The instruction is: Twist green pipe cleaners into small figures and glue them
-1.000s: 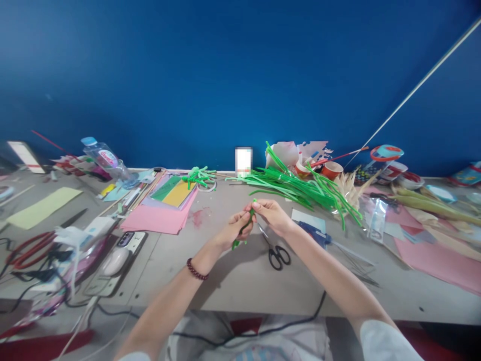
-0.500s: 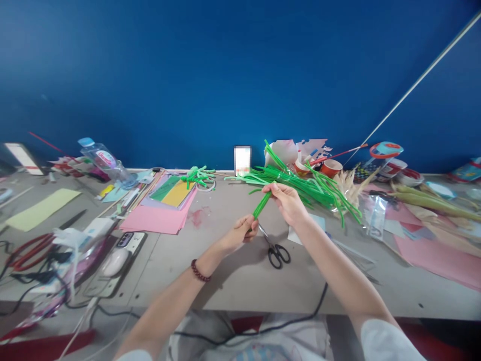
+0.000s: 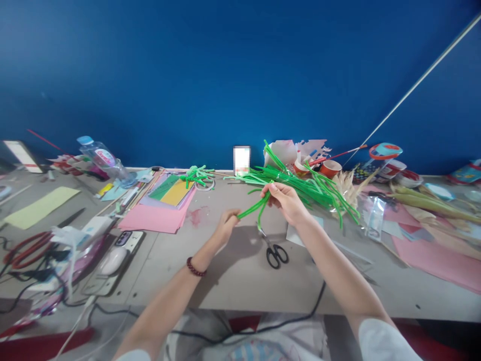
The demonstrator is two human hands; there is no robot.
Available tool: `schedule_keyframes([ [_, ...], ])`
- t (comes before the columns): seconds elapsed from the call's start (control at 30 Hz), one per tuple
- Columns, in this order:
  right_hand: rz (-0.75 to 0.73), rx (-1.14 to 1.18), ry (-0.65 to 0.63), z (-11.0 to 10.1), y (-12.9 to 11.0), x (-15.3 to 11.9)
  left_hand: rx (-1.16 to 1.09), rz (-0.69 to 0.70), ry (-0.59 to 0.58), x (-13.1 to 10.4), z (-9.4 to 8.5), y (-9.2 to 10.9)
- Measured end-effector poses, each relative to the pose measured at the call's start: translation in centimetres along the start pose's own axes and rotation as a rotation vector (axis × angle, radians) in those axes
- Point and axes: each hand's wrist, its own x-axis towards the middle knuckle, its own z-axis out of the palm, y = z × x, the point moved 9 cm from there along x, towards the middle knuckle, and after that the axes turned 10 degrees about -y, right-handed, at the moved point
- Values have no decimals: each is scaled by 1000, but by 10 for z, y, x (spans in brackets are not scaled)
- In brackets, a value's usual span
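Observation:
Between my hands stretch green pipe cleaners (image 3: 250, 210), lifted above the grey table. My right hand (image 3: 282, 199) pinches them at the upper end. Their lower left end sits in my left hand (image 3: 227, 223), whose fingers are closed around it. One green strand hangs loose from my right hand, pointing down toward the scissors. Black-handled scissors (image 3: 277, 256) lie on the table just below, their blades partly behind the hanging strand. Beyond my right hand spreads a big pile of green pipe cleaners (image 3: 289, 176). A small bundle of bent green pipe cleaners (image 3: 198, 174) rests at the back left.
Pink paper sheets (image 3: 150, 219) lie left of my hands, near a phone (image 3: 130, 241) with a white mouse (image 3: 113, 261). A plastic bottle (image 3: 102, 156) leans at the back left. A lit screen (image 3: 241, 160) stands against the blue wall. Paint cups (image 3: 330, 168) stand back right.
My left hand has moved left, away from my right hand. The pipe cleaners, bunched together before, are now fanned apart, with one strand hanging free.

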Motion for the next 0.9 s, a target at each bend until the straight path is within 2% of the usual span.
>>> schedule_keyframes([
  [0.1, -9, -77, -67, 20, 6, 0, -14, 148, 69, 0, -10, 21],
  [0.17, -16, -125, -97, 30, 12, 0, -50, 211, -6, 0, 3, 29],
  [0.23, -19, -167, -93, 33, 17, 1, -86, 164, -141, 0, 26, 25],
  [0.3, -27, -190, -60, 30, 19, 1, -37, 104, -153, -3, 36, 18],
  [0.4, -21, -187, -22, 25, 19, 2, 51, 108, -90, -7, 36, 15],
  [0.53, -4, -168, -35, 24, 20, 2, 114, 128, -118, -7, 40, 12],
  [0.77, -20, -151, -43, 29, 24, 1, 56, 140, -86, -6, 38, 11],
  [0.9, -6, -141, -146, 38, 22, 1, 125, 140, 23, -10, 30, 15],
])
